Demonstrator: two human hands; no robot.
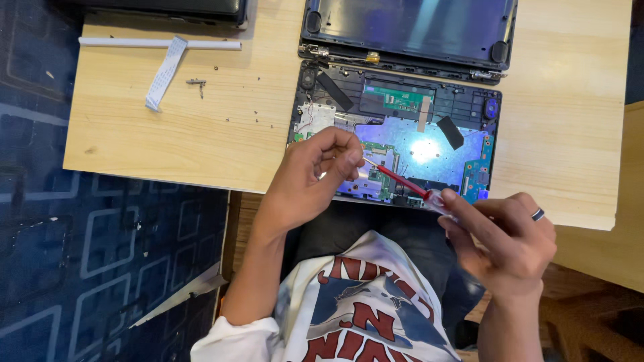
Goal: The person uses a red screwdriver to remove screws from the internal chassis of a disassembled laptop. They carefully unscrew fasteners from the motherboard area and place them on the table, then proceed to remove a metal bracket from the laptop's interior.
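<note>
An opened laptop base (pixel 463 107) lies on a light wooden table (pixel 201 127), its green circuit boards and shiny blue inner plate exposed. My right hand (pixel 503 245) grips the clear handle of a red-shafted screwdriver (pixel 402 182), which slants up-left over the base's near edge. My left hand (pixel 312 177) hovers over the base's left side, fingers pinched around the screwdriver's metal tip. A ring sits on one right finger.
The detached laptop lid (pixel 409 27) lies behind the base. A white ribbon cable (pixel 164 74), a white rod (pixel 127 43), a small metal bracket (pixel 196 82) and several loose screws (pixel 258 117) lie on the table's left. Dark device (pixel 168 8) at back left. Blue patterned carpet (pixel 100 248) below.
</note>
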